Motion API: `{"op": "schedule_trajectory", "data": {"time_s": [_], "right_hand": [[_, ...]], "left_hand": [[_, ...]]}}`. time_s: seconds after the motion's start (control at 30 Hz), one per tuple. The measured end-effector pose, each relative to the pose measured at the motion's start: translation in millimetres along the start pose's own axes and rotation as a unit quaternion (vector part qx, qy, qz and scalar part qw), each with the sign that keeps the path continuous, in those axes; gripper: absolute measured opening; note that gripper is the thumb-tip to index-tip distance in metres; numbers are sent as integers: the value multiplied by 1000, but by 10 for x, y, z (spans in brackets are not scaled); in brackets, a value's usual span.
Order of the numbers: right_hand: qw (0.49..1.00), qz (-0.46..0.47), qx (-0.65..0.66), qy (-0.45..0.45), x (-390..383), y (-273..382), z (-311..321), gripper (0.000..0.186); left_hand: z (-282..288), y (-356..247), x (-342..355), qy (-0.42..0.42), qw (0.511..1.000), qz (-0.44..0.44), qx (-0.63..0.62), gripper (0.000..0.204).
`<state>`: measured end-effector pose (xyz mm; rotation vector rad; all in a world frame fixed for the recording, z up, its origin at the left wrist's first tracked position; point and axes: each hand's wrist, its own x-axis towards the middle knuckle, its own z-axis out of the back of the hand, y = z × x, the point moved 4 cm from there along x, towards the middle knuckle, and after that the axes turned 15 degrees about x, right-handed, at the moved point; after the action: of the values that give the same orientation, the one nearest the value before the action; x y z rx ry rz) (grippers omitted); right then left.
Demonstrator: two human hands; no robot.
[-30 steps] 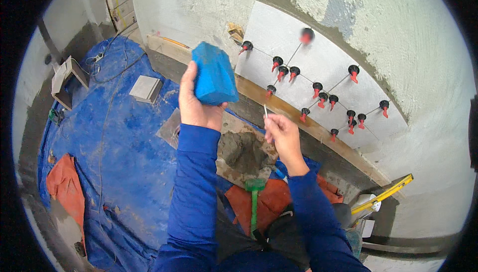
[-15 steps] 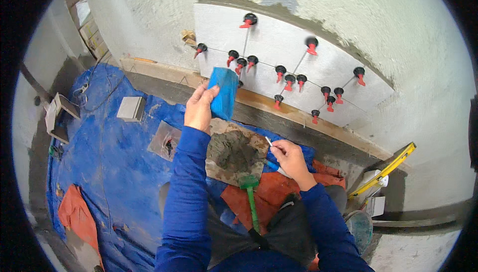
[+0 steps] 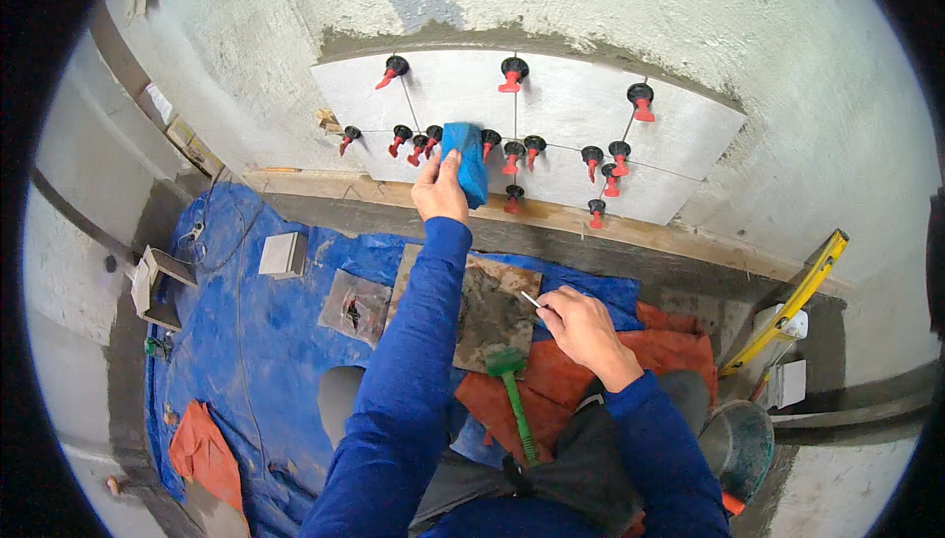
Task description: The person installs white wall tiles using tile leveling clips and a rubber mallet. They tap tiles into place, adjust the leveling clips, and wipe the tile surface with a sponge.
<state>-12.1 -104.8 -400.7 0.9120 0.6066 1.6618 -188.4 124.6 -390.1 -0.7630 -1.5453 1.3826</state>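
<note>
Grey wall tiles are fixed on the wall ahead, with black-and-red tile-levelling clips along their joints. My left hand grips a blue sponge, a soft-looking block held up against the tiles between several clips. It partly hides the tile behind it. My right hand hangs lower, over the board, with a thin white stick pinched between thumb and fingers; its exact kind I cannot make out. Beneath the hands lies a board smeared with grey mortar, partly hidden by my left arm.
A green rubber mallet lies at the board's near edge beside an orange cloth. A yellow spirit level leans at the right, above a bucket. Blue tarp covers the floor, bearing a stack of tiles and a clear bag.
My left hand has moved the blue sponge from in front of the tiles' lower edge up against the tiles. The view has shifted to the right. My right hand keeps the white stick.
</note>
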Motion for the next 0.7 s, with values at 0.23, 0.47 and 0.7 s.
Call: {"op": "schedule_trajectory", "data": {"time_s": [0.23, 0.47, 0.7], "right_hand": [[1000, -21, 0, -7, -95, -2, 170, 11], [1000, -2, 9, -13, -103, 19, 168, 11], [998, 30, 29, -44, -84, 65, 213, 10]], "left_hand": [[149, 226, 89, 148, 947, 3, 285, 34], [725, -432, -76, 141, 988, -25, 57, 50], [499, -909, -431, 443, 808, 253, -293, 57]]}}
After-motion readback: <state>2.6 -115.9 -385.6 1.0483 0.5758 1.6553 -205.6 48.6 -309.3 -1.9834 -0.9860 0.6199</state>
